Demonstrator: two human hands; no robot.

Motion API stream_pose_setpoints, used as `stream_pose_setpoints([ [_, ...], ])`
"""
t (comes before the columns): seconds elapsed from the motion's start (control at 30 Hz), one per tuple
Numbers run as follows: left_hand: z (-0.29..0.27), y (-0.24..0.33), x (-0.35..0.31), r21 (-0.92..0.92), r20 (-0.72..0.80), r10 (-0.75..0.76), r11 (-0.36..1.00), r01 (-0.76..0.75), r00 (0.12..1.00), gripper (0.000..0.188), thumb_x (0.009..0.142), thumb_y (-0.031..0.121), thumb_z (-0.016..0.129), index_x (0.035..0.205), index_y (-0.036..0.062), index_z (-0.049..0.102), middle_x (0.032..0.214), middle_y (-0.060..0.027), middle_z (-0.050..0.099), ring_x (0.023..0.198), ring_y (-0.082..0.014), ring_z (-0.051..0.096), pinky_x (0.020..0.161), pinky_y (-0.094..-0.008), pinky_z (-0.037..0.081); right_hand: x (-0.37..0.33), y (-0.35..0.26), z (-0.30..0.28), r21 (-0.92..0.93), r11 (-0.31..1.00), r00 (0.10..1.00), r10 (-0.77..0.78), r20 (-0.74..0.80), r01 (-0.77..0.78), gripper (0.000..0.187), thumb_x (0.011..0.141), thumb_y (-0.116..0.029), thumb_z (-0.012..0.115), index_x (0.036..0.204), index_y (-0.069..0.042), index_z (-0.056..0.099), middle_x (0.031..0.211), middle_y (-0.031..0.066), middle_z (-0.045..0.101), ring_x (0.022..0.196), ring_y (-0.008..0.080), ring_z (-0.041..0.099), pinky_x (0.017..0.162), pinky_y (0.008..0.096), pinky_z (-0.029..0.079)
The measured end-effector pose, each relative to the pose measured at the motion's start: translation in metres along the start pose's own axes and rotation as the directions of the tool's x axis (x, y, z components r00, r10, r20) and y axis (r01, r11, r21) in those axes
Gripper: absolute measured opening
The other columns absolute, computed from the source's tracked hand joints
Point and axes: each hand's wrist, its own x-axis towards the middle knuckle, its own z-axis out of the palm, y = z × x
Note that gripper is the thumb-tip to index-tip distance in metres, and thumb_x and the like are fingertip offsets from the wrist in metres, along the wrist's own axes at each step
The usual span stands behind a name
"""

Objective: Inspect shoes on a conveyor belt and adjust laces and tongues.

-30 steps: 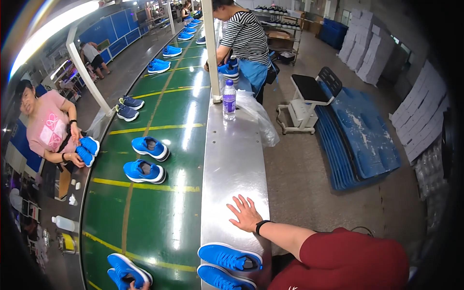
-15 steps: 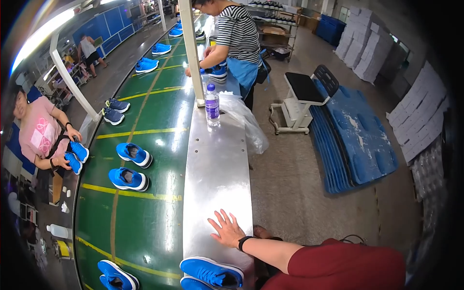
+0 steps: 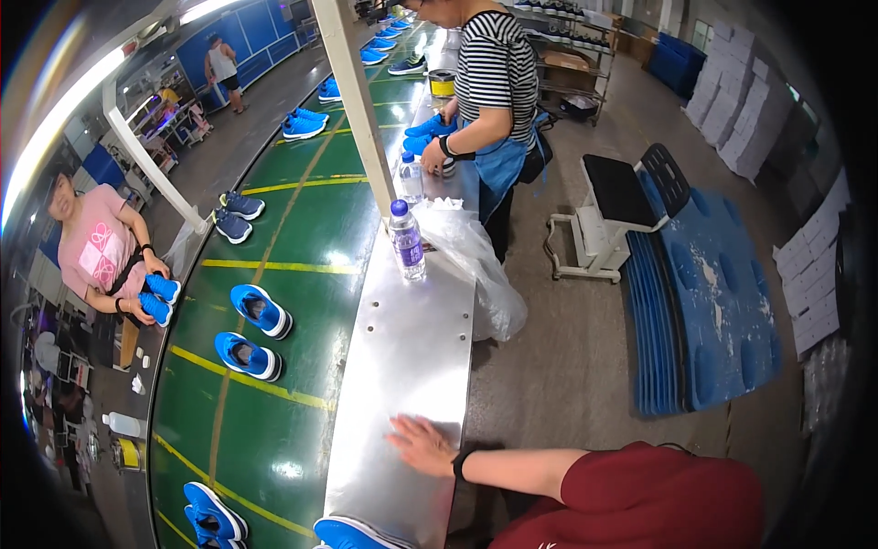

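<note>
My right hand (image 3: pixel 422 446), with a black band at its wrist, reaches in from the lower right over the bare metal worktop (image 3: pixel 389 366). Its fingers are stretched out, slightly blurred, and hold nothing. Whether the palm rests on the metal or hovers just above it I cannot tell. Closest to it, at the lower edge, is a blue sports shoe (image 3: pixel 352 532) with a white sole, partly cut off. My left hand is out of view.
Left of the worktop, a green conveyor belt (image 3: pixel 297 375) carries blue shoes (image 3: pixel 249 355). A water bottle (image 3: pixel 407 240) and clear plastic bag (image 3: pixel 476 265) sit farther up. A striped-shirt co-worker (image 3: pixel 494 82) and a pink-shirt one (image 3: pixel 105 238) hold shoes. Behind stands a chair (image 3: pixel 622 192).
The whole view has shifted, and the shoe beside my hand has slid mostly out at the lower edge. My right hand stays over the worktop, its fingers less spread. The striped-shirt co-worker's arms have moved.
</note>
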Motion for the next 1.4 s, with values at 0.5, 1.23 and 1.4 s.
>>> stream_pose_setpoints([
  [0.5,0.078,0.041,-0.009,0.445,-0.258,0.166,0.895,-0.036,0.952,0.062,0.096,0.042,0.037,0.145,0.0049,0.032,0.146,-0.0201,0.035,0.134,-0.042,0.033,0.098,-0.0595,0.036,0.027,0.066,-0.039,-0.001,1.0,0.999,-0.005,-0.049,0.005,0.061,0.089,-0.048,0.052,0.139,-0.013,0.043,0.144,0.0164,0.036,0.136,0.0294,0.028,0.107,0.0422,0.025],
  [1.23,0.158,0.015,-0.017,0.894,-0.337,0.425,0.425,0.144,0.84,0.056,0.097,0.032,0.034,0.143,0.0012,0.034,0.144,-0.0211,0.039,0.132,-0.0452,0.036,0.092,-0.0586,0.041,0.029,0.061,-0.035,-0.018,1.0,1.0,0.008,-0.01,-0.008,0.051,0.095,-0.044,0.045,0.136,-0.015,0.044,0.144,0.0151,0.036,0.136,0.0286,0.03,0.107,0.0424,0.028],
  [1.4,0.179,0.001,-0.01,0.936,-0.349,0.587,0.252,0.244,0.731,0.05,0.097,0.023,0.031,0.141,-0.0005,0.037,0.142,-0.0224,0.04,0.13,-0.0462,0.038,0.088,-0.0562,0.043,0.025,0.06,-0.038,-0.069,0.997,0.999,0.032,0.015,-0.031,0.052,0.096,-0.046,0.041,0.138,-0.016,0.042,0.146,0.0136,0.034,0.138,0.0275,0.027,0.108,0.0421,0.026],
])
